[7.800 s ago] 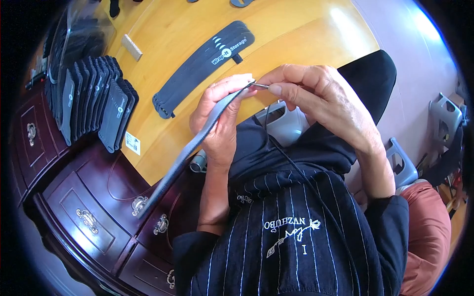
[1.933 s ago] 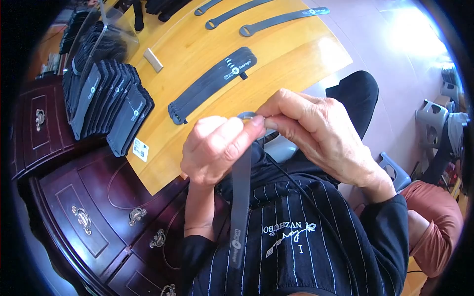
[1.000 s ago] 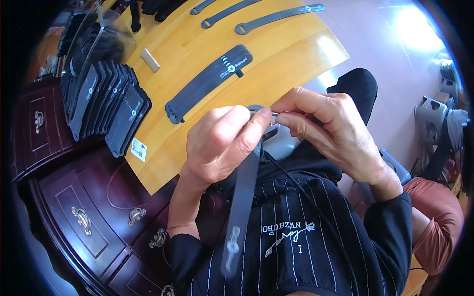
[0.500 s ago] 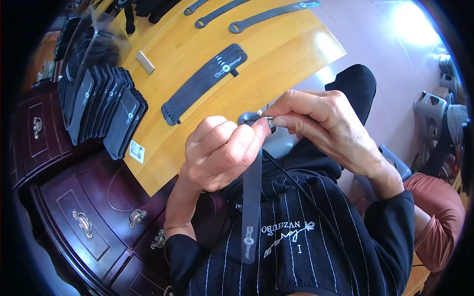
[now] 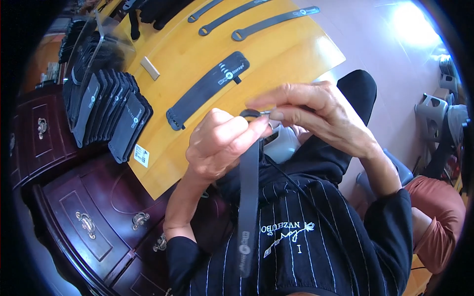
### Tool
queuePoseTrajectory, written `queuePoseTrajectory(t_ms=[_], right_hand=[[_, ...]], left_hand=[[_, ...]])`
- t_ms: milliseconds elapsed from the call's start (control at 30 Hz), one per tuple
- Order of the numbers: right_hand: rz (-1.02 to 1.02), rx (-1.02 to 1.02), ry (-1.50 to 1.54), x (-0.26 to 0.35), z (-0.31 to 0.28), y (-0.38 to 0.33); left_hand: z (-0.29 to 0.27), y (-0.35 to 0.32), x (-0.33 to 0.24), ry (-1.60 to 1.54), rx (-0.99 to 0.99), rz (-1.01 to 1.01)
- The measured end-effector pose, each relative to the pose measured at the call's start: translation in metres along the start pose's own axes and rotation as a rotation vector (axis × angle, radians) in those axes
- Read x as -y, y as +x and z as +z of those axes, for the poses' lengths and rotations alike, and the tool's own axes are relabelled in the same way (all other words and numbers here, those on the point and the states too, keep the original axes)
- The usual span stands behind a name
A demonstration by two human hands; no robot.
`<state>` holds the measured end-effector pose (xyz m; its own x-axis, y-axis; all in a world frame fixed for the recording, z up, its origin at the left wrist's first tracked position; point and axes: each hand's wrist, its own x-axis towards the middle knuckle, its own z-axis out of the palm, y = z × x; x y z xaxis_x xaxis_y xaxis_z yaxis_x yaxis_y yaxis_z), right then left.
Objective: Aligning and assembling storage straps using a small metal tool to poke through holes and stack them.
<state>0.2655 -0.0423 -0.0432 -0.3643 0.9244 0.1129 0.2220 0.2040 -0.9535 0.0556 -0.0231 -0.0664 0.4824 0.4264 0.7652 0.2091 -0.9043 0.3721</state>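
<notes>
Clock bearings from the strap's ring end. 8 o'clock: dark red cabinet, ornate metal pulls. 9: row of dark grey strap bundles packed side by side, white label on the table corner just beside it. 10: small pale block lying on the yellow table; nearer in, same bearing, one flat stack of grey straps. Left hand is curled, pinching the held strap near its ring. Strap sits between the hands, above the lap, tail hanging to 6 in front of the striped shirt. 12: three loose straps, laid apart. Thin metal tool meets the ring at 3, gripped by right hand; index finger blurred. Further right: grey stools at 3, co-worker in rust clothing at 4.
</notes>
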Motion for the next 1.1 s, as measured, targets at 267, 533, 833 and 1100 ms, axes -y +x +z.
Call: queuePoseTrajectory(t_ms=[267,533,833,1100], right_hand=[[-0.004,-0.148,-0.112,0.024,0.000,-0.004],[-0.012,-0.172,-0.347,0.034,0.003,-0.009],[0.062,-0.154,-0.322,0.030,0.005,-0.007],[-0.005,-0.199,-0.381,0.028,0.014,-0.002]], left_hand=[[0.035,0.015,-0.004,-0.839,-0.571,-0.704],[0.041,0.008,-0.025,-0.579,-0.430,-0.790],[0.047,0.002,-0.016,-0.360,-0.279,-0.801],[0.036,0.000,-0.011,-0.223,-0.154,-0.744]])
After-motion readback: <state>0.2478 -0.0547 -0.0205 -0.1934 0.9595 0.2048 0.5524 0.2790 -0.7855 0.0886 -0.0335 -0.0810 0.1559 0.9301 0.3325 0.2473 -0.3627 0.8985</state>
